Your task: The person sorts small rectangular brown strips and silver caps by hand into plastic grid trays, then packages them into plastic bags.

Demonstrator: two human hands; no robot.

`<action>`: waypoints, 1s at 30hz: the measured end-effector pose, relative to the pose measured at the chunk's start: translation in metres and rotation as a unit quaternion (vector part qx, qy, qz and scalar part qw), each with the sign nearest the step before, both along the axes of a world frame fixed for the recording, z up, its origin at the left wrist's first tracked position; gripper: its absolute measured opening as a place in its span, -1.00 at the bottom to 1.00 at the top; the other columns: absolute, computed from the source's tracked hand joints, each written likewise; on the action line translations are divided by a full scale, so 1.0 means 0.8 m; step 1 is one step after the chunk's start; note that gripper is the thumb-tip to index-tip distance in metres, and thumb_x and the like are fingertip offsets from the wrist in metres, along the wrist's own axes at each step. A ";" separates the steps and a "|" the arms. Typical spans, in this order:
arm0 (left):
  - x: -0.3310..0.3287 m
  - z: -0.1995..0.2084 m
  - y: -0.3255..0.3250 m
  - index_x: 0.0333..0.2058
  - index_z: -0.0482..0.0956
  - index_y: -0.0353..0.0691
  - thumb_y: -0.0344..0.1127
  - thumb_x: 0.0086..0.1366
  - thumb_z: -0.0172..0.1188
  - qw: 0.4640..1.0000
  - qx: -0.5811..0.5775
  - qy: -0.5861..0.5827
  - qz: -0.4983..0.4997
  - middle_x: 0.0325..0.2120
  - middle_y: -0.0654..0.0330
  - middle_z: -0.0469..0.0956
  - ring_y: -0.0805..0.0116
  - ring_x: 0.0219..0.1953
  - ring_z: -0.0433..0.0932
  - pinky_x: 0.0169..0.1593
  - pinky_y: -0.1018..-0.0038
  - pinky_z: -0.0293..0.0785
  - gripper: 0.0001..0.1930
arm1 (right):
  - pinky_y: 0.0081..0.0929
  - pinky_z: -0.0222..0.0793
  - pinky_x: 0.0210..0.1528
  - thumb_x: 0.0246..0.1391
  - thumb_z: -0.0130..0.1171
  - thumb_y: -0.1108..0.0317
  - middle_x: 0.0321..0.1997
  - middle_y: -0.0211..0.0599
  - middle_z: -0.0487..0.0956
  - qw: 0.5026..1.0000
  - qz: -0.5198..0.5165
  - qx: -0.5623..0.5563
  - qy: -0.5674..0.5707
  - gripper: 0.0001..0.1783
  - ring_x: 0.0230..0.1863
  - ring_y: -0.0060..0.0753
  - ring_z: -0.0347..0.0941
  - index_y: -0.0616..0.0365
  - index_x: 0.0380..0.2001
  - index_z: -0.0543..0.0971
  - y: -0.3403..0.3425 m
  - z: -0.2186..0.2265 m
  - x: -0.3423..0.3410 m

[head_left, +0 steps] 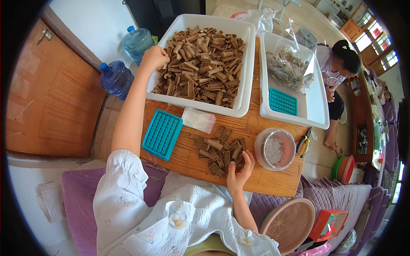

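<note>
Head view, steeply downward, close over table (273, 179)

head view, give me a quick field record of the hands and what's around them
left hand: reaching into the large white tray, on the heap of brown tubes
right hand: fingers on the small pile of brown tubes on the wooden board
near left: teal mould tray, small clear bag
near right: clear round container, pliers
second white tray: teal mould, plastic bag
</note>
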State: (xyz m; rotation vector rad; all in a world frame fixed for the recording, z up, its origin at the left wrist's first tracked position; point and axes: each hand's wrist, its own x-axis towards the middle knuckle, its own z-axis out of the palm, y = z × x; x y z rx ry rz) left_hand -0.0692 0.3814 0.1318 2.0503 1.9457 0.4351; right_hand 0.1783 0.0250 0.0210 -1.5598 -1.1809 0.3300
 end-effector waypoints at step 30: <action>0.009 0.018 0.000 -0.28 0.40 -0.35 -0.45 0.03 0.02 0.975 0.133 0.148 -0.102 -0.39 -0.09 0.52 -0.05 -0.27 0.51 -0.20 0.19 0.44 -0.77 | -0.37 0.29 -0.06 -0.17 0.08 0.58 -0.02 -0.03 0.31 1.000 0.000 -0.009 0.001 -0.72 -0.06 -0.13 0.32 0.23 -0.27 0.48 0.002 0.007 0.000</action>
